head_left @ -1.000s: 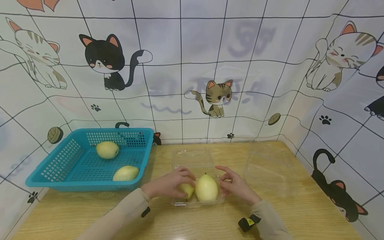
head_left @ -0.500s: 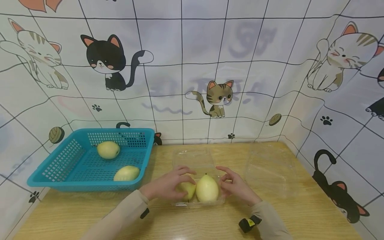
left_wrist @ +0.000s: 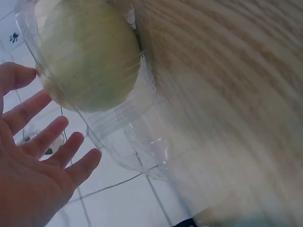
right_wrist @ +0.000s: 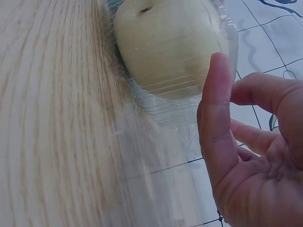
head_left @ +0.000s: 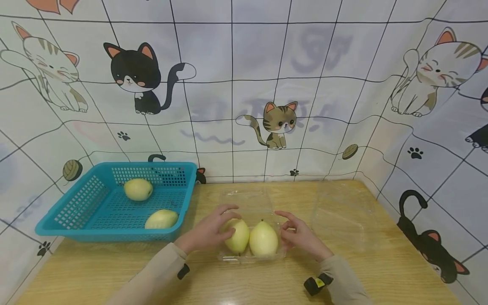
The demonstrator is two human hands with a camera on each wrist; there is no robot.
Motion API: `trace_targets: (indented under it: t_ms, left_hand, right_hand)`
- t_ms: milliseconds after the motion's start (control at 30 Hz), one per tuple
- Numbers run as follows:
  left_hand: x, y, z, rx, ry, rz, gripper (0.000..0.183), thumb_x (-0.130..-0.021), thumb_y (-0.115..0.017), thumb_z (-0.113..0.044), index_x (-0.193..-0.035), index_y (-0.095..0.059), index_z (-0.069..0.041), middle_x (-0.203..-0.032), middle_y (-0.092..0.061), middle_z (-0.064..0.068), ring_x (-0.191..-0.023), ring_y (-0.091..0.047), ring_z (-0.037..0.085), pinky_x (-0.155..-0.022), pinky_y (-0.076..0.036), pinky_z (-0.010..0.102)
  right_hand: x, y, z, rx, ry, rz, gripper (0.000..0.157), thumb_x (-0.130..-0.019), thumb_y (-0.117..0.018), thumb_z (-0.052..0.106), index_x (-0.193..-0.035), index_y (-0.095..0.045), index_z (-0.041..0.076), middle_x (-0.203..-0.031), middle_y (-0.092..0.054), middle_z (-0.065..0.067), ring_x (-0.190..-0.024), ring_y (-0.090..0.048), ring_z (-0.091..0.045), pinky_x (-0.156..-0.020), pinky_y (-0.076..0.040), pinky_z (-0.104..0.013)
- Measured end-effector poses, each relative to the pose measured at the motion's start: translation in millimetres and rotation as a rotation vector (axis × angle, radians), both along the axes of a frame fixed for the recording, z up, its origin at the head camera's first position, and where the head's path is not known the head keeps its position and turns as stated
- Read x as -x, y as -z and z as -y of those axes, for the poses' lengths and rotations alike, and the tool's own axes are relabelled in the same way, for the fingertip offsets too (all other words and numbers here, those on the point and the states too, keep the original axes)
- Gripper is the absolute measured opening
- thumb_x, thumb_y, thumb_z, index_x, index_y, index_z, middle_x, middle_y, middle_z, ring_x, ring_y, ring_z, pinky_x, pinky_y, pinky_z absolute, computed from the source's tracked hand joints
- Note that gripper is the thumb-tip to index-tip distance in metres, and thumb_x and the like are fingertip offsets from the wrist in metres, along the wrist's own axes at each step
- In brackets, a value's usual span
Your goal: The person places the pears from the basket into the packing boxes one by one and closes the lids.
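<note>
Two pale yellow-green pears, the left pear (head_left: 238, 237) and the right pear (head_left: 263, 238), stand side by side in a clear plastic clamshell box (head_left: 244, 258). Its lid (head_left: 245, 199) lies folded back toward the wall. My left hand (head_left: 209, 228) is at the left pear, fingers spread and loose beside it; the left wrist view shows the thumb and fingertips (left_wrist: 45, 97) right at the box wall. My right hand (head_left: 303, 237) rests by the box's right side, and in the right wrist view its thumb (right_wrist: 217, 90) lies against the clear wall.
A blue perforated basket (head_left: 103, 238) stands at the left, holding a rear pear (head_left: 138, 189) and a front pear (head_left: 162, 219). Another clear plastic box (head_left: 343, 216) lies at the right on the wooden table (head_left: 244, 284). A cat-patterned wall covering (head_left: 213, 101) borders the table.
My left hand has drawn back to the left and slightly upward from the left pear, uncovering more of it. The left pear looks more upright. My right hand has stayed in place.
</note>
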State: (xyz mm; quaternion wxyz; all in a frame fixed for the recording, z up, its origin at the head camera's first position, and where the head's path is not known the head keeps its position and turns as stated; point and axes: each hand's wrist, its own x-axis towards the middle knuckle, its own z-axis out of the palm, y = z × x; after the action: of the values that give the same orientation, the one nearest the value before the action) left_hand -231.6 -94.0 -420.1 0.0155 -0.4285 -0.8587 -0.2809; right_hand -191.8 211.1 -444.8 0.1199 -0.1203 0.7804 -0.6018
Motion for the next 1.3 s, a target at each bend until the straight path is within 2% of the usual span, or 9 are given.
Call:
trace_targets:
  t_ms: [133, 233, 367, 500, 733, 900, 1033, 1133, 1300]
  left_hand:
    - [0.1, 2.1, 5, -0.046, -0.030, 0.079, 0.031, -0.094, -0.062, -0.014, -0.124, -0.059, -0.011, -0.145, -0.040, 0.014, -0.131, -0.039, 0.033, -0.101, -0.040, 0.051]
    - [0.1, 2.4, 8, -0.072, -0.043, 0.106, 0.030, -0.095, -0.062, -0.016, -0.125, -0.059, -0.012, -0.145, -0.040, 0.012, -0.132, -0.037, 0.033, -0.101, -0.039, 0.052]
    - [1.1, 4.2, 9, -0.118, -0.050, 0.091, 0.029, -0.094, -0.062, -0.013, -0.123, -0.060, -0.009, -0.144, -0.041, 0.013, -0.132, -0.038, 0.035, -0.101, -0.038, 0.054]
    - [2.5, 8.2, 10, -0.166, -0.085, 0.050, 0.030, -0.092, -0.064, -0.010, -0.122, -0.060, -0.005, -0.141, -0.043, 0.017, -0.129, -0.041, 0.036, -0.100, -0.040, 0.054]
    - [5.5, 15.1, 10, -0.240, -0.218, 0.033, 0.027, -0.090, -0.064, -0.003, -0.116, -0.061, 0.002, -0.131, -0.050, 0.021, -0.121, -0.049, 0.037, -0.098, -0.042, 0.052]
    - [8.9, 17.2, 10, -0.260, -0.335, 0.036, 0.027, -0.091, -0.065, -0.006, -0.116, -0.061, 0.003, -0.124, -0.056, 0.018, -0.115, -0.053, 0.036, -0.096, -0.044, 0.049]
    - [12.2, 19.8, 10, -0.263, -0.428, 0.091, 0.031, -0.092, -0.064, -0.010, -0.118, -0.059, 0.006, -0.120, -0.058, 0.019, -0.105, -0.058, 0.038, -0.087, -0.049, 0.048]
    - [15.3, 22.3, 11, -0.260, -0.489, 0.173, 0.032, -0.093, -0.062, -0.012, -0.118, -0.059, 0.008, -0.114, -0.061, 0.022, -0.095, -0.062, 0.036, -0.080, -0.053, 0.046]
    - [19.2, 25.8, 13, -0.237, -0.543, 0.304, 0.030, -0.096, -0.059, -0.016, -0.116, -0.060, 0.006, -0.105, -0.065, 0.019, -0.088, -0.065, 0.030, -0.077, -0.054, 0.043]
  right_hand:
    - [1.7, 1.8, -1, 0.001, -0.011, -0.005, 0.059, -0.095, -0.053, 0.000, -0.149, -0.029, 0.001, -0.096, -0.054, -0.022, -0.071, -0.058, -0.022, -0.060, -0.057, -0.038]
    - [2.9, 3.0, -2, -0.001, -0.016, -0.012, 0.059, -0.095, -0.054, 0.000, -0.149, -0.029, 0.000, -0.097, -0.054, -0.024, -0.071, -0.059, -0.023, -0.060, -0.057, -0.038]
    - [3.8, 2.6, -3, -0.012, -0.018, -0.022, 0.058, -0.094, -0.054, -0.001, -0.148, -0.031, -0.001, -0.096, -0.054, -0.024, -0.069, -0.060, -0.023, -0.060, -0.057, -0.039]
    - [4.5, 0.0, -5, -0.021, -0.025, -0.036, 0.057, -0.094, -0.055, -0.001, -0.146, -0.033, -0.003, -0.096, -0.054, -0.021, -0.069, -0.060, -0.021, -0.060, -0.057, -0.039]
    - [5.9, -5.2, -8, -0.077, -0.014, -0.084, 0.052, -0.093, -0.058, 0.003, -0.141, -0.039, -0.006, -0.102, -0.055, -0.020, -0.083, -0.060, -0.026, -0.066, -0.057, -0.043]
    - [9.2, -7.0, -9, -0.126, 0.018, -0.121, 0.047, -0.093, -0.059, 0.004, -0.136, -0.044, -0.009, -0.109, -0.056, -0.023, -0.099, -0.059, -0.033, -0.076, -0.055, -0.040]
    - [11.9, -8.1, -7, -0.205, 0.052, -0.175, 0.041, -0.093, -0.059, 0.005, -0.131, -0.050, -0.007, -0.112, -0.059, -0.020, -0.109, -0.055, -0.038, -0.085, -0.050, -0.041]
    - [14.9, -8.8, -5, -0.241, 0.073, -0.201, 0.037, -0.094, -0.059, 0.005, -0.129, -0.054, -0.005, -0.115, -0.060, -0.020, -0.115, -0.052, -0.039, -0.089, -0.048, -0.044]
    - [19.5, -10.5, -3, -0.269, 0.079, -0.205, 0.034, -0.094, -0.059, 0.004, -0.127, -0.055, -0.005, -0.118, -0.059, -0.024, -0.119, -0.050, -0.042, -0.091, -0.048, -0.048]
